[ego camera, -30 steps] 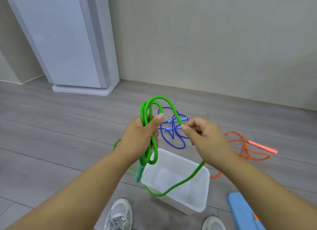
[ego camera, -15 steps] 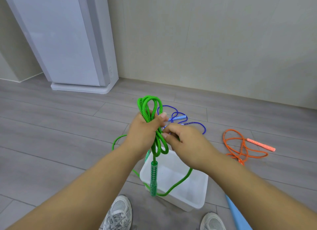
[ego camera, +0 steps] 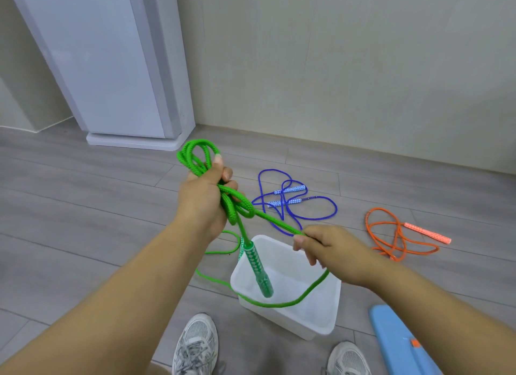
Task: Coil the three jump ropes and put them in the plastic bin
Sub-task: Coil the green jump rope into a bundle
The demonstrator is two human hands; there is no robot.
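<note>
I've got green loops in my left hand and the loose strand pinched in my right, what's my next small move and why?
Probably swing the right hand up to the left hand and lay on another loop: the green rope stretches between them, and slack hangs across the plastic bin.

Jump ropes: three. One green rope (ego camera: 240, 204), one blue rope (ego camera: 291, 189), one orange rope (ego camera: 401, 236).
Green handle (ego camera: 257, 265): one plain at centre frame; a patterned scrap just behind it, too hidden to count.
Blue handles (ego camera: 280, 203): two, centre right.
Orange handle (ego camera: 428, 232): one seen, right of frame.
Plastic bin (ego camera: 307, 331): one, lower centre.
Hands: two. Left hand (ego camera: 206, 198), right hand (ego camera: 332, 251).
Shoes: two. Left shoe (ego camera: 195, 344), right shoe (ego camera: 349, 359), bottom edge.
Light blue flat object (ego camera: 396, 341): one, lower right corner.
White upright unit (ego camera: 111, 67): one, upper left.
</note>
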